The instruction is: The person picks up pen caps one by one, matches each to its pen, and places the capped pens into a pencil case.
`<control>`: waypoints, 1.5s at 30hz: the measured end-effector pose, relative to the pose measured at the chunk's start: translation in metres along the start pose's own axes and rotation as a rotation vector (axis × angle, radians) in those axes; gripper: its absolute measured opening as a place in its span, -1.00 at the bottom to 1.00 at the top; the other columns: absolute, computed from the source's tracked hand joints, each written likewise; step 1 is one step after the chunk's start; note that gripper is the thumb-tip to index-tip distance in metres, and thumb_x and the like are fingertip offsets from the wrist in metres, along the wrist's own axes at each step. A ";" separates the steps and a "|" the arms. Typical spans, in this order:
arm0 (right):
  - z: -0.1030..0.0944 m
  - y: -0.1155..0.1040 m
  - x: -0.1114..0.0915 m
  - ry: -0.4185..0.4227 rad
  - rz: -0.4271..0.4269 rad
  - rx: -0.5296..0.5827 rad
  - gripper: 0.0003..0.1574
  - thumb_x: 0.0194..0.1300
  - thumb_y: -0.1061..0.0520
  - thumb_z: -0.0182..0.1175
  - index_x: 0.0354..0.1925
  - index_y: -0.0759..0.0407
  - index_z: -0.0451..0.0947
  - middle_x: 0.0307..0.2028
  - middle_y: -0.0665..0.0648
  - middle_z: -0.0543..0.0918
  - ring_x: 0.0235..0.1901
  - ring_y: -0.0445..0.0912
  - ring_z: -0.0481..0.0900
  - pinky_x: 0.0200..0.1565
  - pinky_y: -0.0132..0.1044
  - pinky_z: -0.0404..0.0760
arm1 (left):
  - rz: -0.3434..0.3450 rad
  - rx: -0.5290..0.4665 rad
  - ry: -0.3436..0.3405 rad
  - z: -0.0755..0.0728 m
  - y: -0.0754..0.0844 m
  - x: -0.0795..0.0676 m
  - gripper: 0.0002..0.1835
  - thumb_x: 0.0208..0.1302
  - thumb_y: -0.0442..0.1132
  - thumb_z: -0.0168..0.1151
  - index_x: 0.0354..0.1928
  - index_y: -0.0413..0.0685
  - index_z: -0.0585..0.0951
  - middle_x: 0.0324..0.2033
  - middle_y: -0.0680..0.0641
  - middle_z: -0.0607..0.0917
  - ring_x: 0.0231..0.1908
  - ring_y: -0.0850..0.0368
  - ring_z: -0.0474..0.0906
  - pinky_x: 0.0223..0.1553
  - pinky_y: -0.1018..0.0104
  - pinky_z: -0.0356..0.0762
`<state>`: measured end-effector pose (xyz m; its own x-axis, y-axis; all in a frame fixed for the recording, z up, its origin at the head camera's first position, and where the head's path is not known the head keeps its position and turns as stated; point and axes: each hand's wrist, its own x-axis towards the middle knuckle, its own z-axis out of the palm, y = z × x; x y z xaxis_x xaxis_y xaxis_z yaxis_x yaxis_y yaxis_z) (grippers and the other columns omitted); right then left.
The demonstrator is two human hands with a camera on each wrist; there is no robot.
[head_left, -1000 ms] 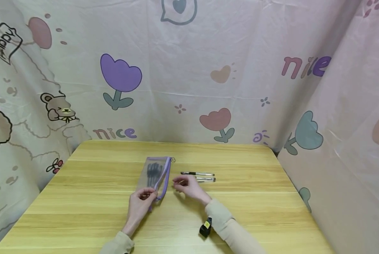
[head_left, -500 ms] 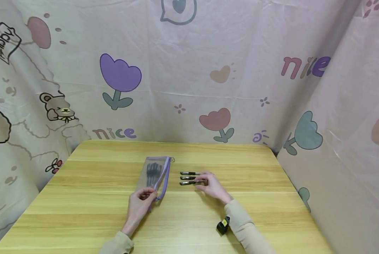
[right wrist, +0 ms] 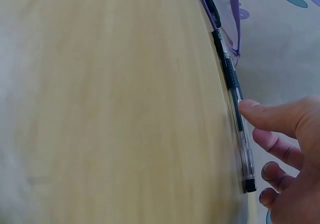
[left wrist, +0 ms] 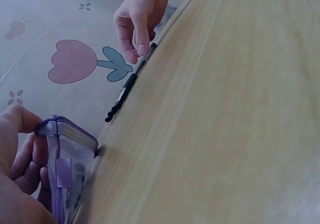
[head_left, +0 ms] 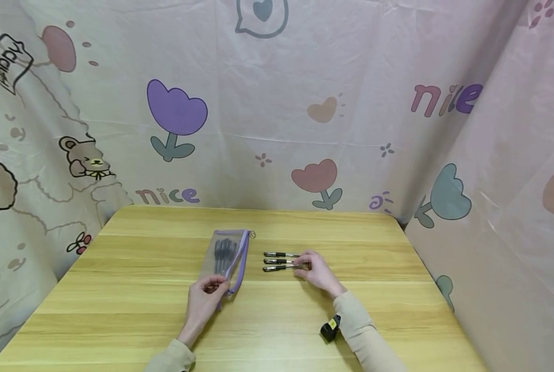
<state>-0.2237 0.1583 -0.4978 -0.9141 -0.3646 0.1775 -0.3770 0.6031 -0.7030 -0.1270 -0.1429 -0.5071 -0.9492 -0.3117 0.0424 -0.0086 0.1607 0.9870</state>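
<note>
A see-through zip pencil case (head_left: 209, 266) with purple edges lies on the table, several dark pens (head_left: 224, 250) showing through its side. My left hand (head_left: 203, 302) pinches its near end; the left wrist view shows the thumb and fingers at the raised zip corner (left wrist: 54, 121). To the right, three black-and-clear pens (head_left: 275, 268) lie side by side, caps toward the case. My right hand (head_left: 317, 271) is at their right ends and covers part of them. In the right wrist view, the thumb (right wrist: 250, 106) meets the nearest pen (right wrist: 243, 149), while the other fingers are loosely bent beside it.
The wooden table (head_left: 119, 289) ends at a patterned cloth backdrop (head_left: 258, 113), with cloth on both sides as well. A small black device with a yellow mark (head_left: 330, 329) is at the right sleeve (head_left: 358, 320). The zip pull ring (head_left: 252, 234) sticks out at the case's far corner.
My right hand has moved right from beside the pencil case, along the three pens to their right ends. The left hand and the case have stayed in place.
</note>
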 end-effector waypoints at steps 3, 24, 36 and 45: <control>0.001 -0.001 0.001 0.005 0.021 -0.015 -0.77 0.14 0.26 0.42 -0.18 0.16 0.73 -0.15 0.08 0.67 0.05 0.08 0.55 0.23 0.18 0.42 | -0.007 -0.003 -0.004 0.000 0.001 0.000 -0.83 0.17 -0.37 0.42 -0.21 -0.31 0.70 -0.48 -0.01 0.72 -0.55 0.33 0.52 -0.61 0.45 0.50; 0.004 -0.004 0.007 -0.018 -0.013 -0.082 -0.85 0.15 0.27 0.42 -0.25 0.14 0.73 -0.24 0.05 0.65 -0.14 -0.07 0.55 0.06 -0.03 0.54 | -0.003 -0.003 -0.003 0.000 0.001 -0.001 -0.83 0.17 -0.37 0.43 -0.22 -0.31 0.70 -0.47 -0.03 0.73 -0.54 0.34 0.52 -0.58 0.47 0.50; 0.006 0.000 0.011 0.014 0.018 -0.092 -0.87 0.15 0.28 0.41 -0.27 0.13 0.72 -0.24 0.07 0.68 -0.19 -0.10 0.57 -0.04 -0.16 0.61 | 0.016 0.023 -0.001 0.000 -0.001 0.000 -0.89 0.18 -0.37 0.39 -0.27 -0.26 0.71 -0.53 0.09 0.70 -0.56 0.33 0.52 -0.60 0.43 0.50; 0.006 -0.003 0.013 -0.001 0.030 -0.134 -0.92 0.13 0.20 0.46 -0.34 0.08 0.74 -0.31 0.00 0.63 -0.26 -0.15 0.50 -0.06 -0.16 0.50 | 0.016 0.016 -0.001 0.000 -0.001 0.000 -0.90 0.18 -0.38 0.39 -0.27 -0.27 0.71 -0.55 0.10 0.69 -0.60 0.31 0.50 -0.66 0.42 0.47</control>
<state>-0.2337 0.1470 -0.4974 -0.9250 -0.3458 0.1576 -0.3666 0.7029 -0.6096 -0.1265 -0.1430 -0.5076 -0.9496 -0.3080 0.0584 0.0019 0.1807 0.9835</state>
